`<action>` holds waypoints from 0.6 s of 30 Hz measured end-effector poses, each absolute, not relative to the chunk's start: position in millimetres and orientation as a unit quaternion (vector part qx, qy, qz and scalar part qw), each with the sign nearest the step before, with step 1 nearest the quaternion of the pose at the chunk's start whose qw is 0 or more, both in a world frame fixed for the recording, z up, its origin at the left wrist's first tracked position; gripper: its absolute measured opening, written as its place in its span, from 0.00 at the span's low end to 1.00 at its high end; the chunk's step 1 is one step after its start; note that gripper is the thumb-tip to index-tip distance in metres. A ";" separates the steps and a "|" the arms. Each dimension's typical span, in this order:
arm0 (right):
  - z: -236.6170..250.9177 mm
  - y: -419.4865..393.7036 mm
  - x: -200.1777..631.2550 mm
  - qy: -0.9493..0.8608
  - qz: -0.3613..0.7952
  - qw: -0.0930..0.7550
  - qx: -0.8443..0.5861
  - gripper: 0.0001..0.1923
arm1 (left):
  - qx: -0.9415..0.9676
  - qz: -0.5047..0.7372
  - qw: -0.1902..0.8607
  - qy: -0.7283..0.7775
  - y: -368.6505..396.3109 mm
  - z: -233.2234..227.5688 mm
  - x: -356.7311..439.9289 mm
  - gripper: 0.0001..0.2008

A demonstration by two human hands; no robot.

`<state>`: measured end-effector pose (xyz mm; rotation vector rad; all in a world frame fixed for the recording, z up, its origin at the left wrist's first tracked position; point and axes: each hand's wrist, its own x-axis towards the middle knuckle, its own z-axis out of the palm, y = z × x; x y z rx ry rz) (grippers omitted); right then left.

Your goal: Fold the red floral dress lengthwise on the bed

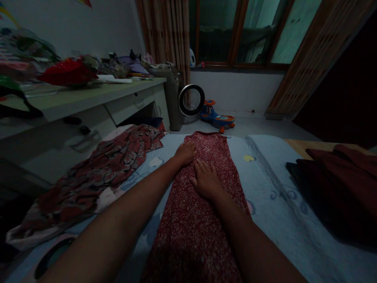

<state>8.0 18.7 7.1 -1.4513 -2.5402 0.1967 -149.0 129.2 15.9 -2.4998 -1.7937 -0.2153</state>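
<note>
A long red garment with a pale speckled pattern [203, 224] lies spread lengthwise on the light blue bed sheet [268, 188]. Its narrower end, with a dark edge, reaches the far side of the bed. My left hand [186, 152] rests on the garment's left edge near that end, fingers stretched out. A little nearer, my right hand [207, 179] lies flat on the middle of the cloth with its fingers apart. Neither hand grips anything.
A crumpled floral garment [108, 173] lies to the left, beside a cluttered desk [118, 94]. Folded dark clothes [338, 188] are stacked at right. Beyond the bed stand a washing machine with its round door open [191, 100] and a blue and orange ride-on toy [217, 117].
</note>
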 end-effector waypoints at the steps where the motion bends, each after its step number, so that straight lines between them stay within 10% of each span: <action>1: 6.9 18.7 7.9 -0.860 0.067 0.105 -0.495 0.34 | -0.815 -0.068 0.028 -0.575 127.6 14.0 -149.0 0.19; 18: 15.0 10.3 9.9 -0.830 0.036 0.130 -0.541 0.31 | -0.817 -0.116 -0.028 -0.564 92.8 9.1 -134.8 0.22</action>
